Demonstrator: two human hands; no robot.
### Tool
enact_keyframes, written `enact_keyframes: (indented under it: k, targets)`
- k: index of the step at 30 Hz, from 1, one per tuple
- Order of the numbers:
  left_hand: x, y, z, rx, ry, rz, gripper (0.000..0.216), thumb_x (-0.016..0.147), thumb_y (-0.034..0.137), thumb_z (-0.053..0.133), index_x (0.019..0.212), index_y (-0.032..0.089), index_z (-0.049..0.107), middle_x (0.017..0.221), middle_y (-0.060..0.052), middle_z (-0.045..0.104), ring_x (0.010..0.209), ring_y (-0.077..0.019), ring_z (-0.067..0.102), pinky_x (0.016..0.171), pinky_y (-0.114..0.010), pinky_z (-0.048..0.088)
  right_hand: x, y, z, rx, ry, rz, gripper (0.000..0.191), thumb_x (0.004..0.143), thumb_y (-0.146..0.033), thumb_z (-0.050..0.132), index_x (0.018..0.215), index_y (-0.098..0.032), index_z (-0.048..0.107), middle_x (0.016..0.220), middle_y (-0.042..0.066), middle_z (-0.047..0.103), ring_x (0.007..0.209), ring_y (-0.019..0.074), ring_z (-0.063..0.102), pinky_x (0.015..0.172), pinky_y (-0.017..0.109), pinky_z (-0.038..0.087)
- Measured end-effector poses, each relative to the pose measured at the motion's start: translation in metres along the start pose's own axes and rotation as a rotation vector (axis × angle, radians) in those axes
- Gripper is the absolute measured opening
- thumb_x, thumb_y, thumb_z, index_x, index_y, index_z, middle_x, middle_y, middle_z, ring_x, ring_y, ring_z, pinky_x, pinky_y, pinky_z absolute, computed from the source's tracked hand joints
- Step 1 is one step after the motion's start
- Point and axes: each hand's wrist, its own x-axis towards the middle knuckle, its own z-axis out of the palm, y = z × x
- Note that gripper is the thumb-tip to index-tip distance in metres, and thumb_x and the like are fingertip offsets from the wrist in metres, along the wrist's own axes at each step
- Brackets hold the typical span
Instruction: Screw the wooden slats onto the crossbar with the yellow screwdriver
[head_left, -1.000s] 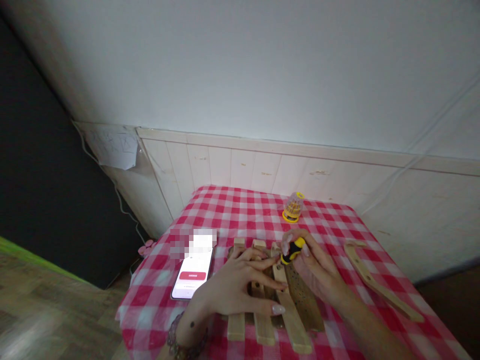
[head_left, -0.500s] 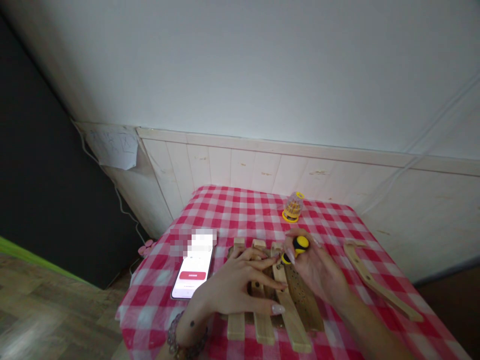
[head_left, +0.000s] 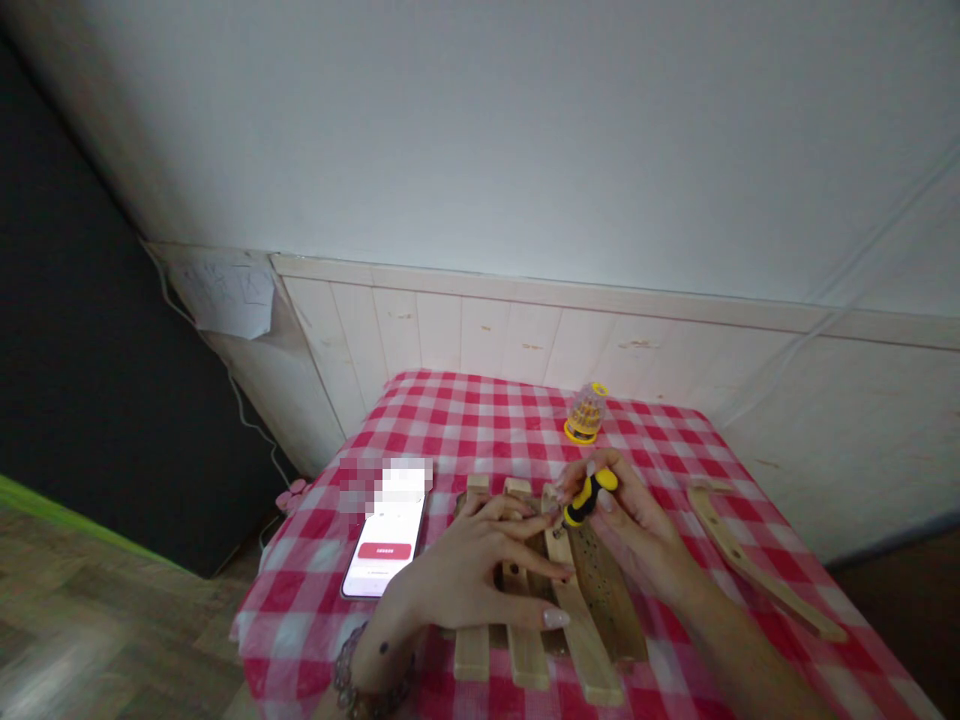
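In my right hand [head_left: 626, 515] is a short yellow-and-black screwdriver [head_left: 589, 498], gripped by the handle between thumb and fingers. Its tip points down at a hole in the rightmost of three pale wooden slats [head_left: 589, 640]. My left hand [head_left: 480, 560] lies across the slats with its fingers spread, pressing on them and covering their middles. Beneath the slats is a brown wooden board [head_left: 611, 600] with small dark specks, partly hidden by the slats and hands. A bracelet [head_left: 367, 675] circles my left wrist.
A lit phone [head_left: 386, 530] lies left of my left hand. Behind the hands stands a clear, yellow-based screwdriver-bit case [head_left: 585, 415]. A curved wooden piece [head_left: 757, 570] with holes lies at the right. The checked tablecloth [head_left: 480, 420] reaches the panelled wall [head_left: 487, 325].
My right hand has shifted its fingers on the screwdriver handle, which has turned so that more of it shows. The left hand and the slats have stayed in place.
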Motion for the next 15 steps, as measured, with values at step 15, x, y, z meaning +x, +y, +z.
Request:
enact_keyframes:
  k: [15]
  targets:
    - [-0.0008,-0.0006,0.0002,-0.002,0.009,0.017,0.045,0.095,0.071,0.065,0.132,0.046,0.069,0.162,0.007,0.047,0.143,-0.0356,0.043,0.119,-0.059,0.028,-0.0016,0.0019,0.0001,0.073,-0.005,0.085,0.023,0.090,-0.049,0.078,0.104,-0.031,0.078,0.093,0.002,0.066,0.089,0.0180,0.061,0.083,0.029,0.051]
